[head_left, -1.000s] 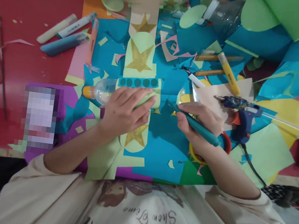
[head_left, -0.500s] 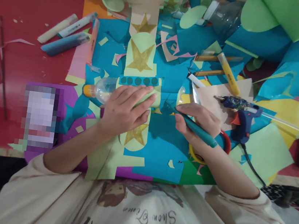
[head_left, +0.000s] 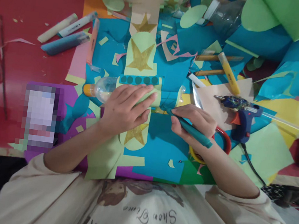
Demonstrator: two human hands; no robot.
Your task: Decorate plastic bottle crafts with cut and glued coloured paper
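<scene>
A clear plastic bottle (head_left: 103,88) with an orange cap lies on its side, wrapped in light green paper with a blue strip of dark dots (head_left: 138,80). My left hand (head_left: 127,107) lies over the wrapped part, fingers stretched flat and pressing it down. My right hand (head_left: 193,124) is closed around a teal pen-like tool (head_left: 191,129), its tip touching the blue paper at the bottle's right end. Green paper flaps with gold stars (head_left: 141,57) stick out above and below the bottle.
A blue glue gun (head_left: 241,115) rests to the right on tan paper, its cord trailing toward me. Red and yellow scissors handles (head_left: 222,142) lie under my right wrist. Glue sticks and markers (head_left: 66,31) lie at upper left on the red table. Coloured paper sheets and scraps cover the middle.
My right hand with the teal tool has slid slightly left and down along the bottle's right end. The bottle has rolled a little, showing more of its blue end. My left hand stays put.
</scene>
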